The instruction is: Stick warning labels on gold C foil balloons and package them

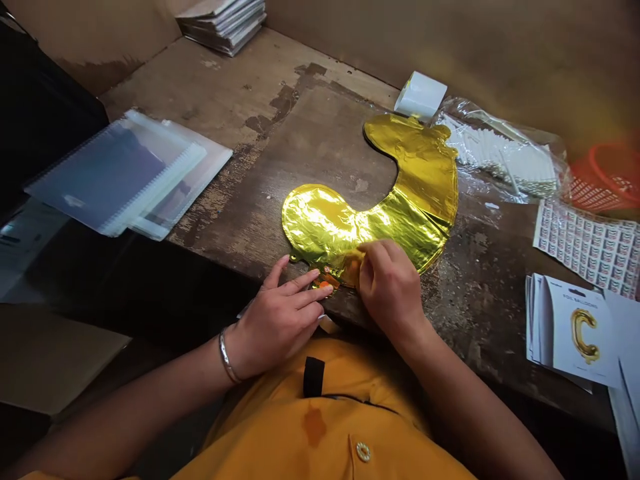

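Observation:
A flat gold foil balloon (425, 193) shaped like a C lies on the dark worn table (320, 147), its lower end near the front edge. My left hand (283, 313) is at that edge with its fingers spread, the fingertips touching the balloon's lower rim beside a small orange spot. Just right of it, my right hand (393, 287) is closed over the balloon's lower edge, thumb and fingers pressed together. What lies between those fingers is too small to make out.
Plastic sleeves (115, 173) lie at the left and stacked papers (225, 23) at the back. On the right are a white roll (420, 95), a bag of white sticks (505, 157), a red basket (603, 180), a sticker sheet (587, 247) and balloon cards (575, 327).

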A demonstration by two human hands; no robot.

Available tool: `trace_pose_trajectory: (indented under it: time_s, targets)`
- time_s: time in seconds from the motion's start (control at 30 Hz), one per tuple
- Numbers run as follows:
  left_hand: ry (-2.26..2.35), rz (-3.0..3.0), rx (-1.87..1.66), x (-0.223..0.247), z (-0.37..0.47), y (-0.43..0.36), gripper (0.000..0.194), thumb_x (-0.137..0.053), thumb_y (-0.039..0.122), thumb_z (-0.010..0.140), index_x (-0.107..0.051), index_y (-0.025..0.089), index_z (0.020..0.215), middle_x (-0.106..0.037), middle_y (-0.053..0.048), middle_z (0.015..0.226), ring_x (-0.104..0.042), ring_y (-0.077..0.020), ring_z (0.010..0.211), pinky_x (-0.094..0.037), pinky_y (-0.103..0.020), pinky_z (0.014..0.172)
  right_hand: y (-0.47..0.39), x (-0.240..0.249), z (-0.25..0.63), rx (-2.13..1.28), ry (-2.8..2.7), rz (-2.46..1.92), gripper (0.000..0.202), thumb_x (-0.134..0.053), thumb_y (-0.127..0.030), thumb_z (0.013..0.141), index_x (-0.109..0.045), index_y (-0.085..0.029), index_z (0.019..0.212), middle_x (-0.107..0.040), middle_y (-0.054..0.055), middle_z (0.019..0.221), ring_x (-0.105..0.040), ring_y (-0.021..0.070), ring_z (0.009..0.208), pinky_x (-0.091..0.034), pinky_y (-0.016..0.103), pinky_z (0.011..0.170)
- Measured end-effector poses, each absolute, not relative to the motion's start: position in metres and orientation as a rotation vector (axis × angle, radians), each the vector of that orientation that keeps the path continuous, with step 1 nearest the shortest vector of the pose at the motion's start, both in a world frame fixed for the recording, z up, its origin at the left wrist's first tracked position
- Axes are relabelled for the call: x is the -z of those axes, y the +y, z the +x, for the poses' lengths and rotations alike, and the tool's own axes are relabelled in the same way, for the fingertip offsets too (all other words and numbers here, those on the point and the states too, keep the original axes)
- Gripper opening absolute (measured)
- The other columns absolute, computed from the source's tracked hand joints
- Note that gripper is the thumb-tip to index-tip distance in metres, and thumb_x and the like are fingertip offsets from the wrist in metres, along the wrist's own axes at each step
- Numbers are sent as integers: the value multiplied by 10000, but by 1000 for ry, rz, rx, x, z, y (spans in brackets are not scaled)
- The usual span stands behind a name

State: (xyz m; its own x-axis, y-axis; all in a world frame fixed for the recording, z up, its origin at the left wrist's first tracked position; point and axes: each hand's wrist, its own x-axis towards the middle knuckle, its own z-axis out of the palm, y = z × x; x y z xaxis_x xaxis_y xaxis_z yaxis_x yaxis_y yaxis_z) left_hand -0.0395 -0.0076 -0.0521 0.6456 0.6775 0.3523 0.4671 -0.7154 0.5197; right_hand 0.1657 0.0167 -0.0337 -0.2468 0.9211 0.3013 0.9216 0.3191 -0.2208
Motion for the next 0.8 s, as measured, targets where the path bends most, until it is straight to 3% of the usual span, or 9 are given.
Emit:
trace_pose_trajectory:
  time_s: [0.1, 0.2, 0.4, 0.53, 0.67, 0.8]
  targets:
    - [891, 2450, -761, 54, -43, -10, 129, -556, 151, 877, -674, 201, 894, -673, -49, 1233, -550, -261, 1250, -94, -579, 1173, 6, 26, 173, -176, -2447, -1317, 290, -501, -116, 875, -609, -139, 1143, -661, 135, 1151, -580, 241, 1066, -508, 416, 929]
    - [910, 2391, -801, 56, -49, -13, 127, -556, 162, 873, -677, 198, 886, -628, -86, 1292, -513, -252, 1286, -180, -530, 1172, 1, 30, 176, -308, -2493, -1255, 321, -551, -137, 867, -620, -160, 1180, -653, 126, 1228, -580, 242, 1133, -527, 432, 949]
    - [951, 2293, -868, 56, -56, -15, 145, -566, 147, 860, -678, 198, 938, -584, -107, 1288, -550, -230, 1211, -335, -475, 1130, 3, 44, 174, -86, -2471, -1203, 225, -541, -91, 875, -696, -140, 1031, -717, 143, 1084, -664, 226, 969, -553, 370, 869]
    - [995, 2286, -929, 53, -54, -13, 128, -576, 143, 856, -677, 178, 925, -550, -134, 1297, -523, -248, 1210, -415, -457, 1078, 8, 38, 173, -294, -2221, -1434, 146, -557, -151, 875, -698, -179, 847, -726, 69, 834, -661, 180, 765, -517, 284, 697]
    - [1042, 2360, -905, 47, -53, -9, 115, -593, 151, 849, -693, 177, 901, -537, -131, 1305, -482, -271, 1240, -391, -494, 1084, 24, 30, 177, -564, -1927, -1701, 196, -639, -268, 810, -627, -186, 633, -594, -8, 579, -531, 132, 550, -390, 250, 543]
    - [1067, 2435, -876, 41, -50, -4, 106, -601, 179, 849, -700, 190, 886, -508, -123, 1349, -454, -283, 1276, -341, -530, 1105, 40, 24, 181, -780, -1883, -1767, 389, -571, -410, 846, -503, -188, 534, -400, -46, 493, -352, 95, 486, -267, 253, 488]
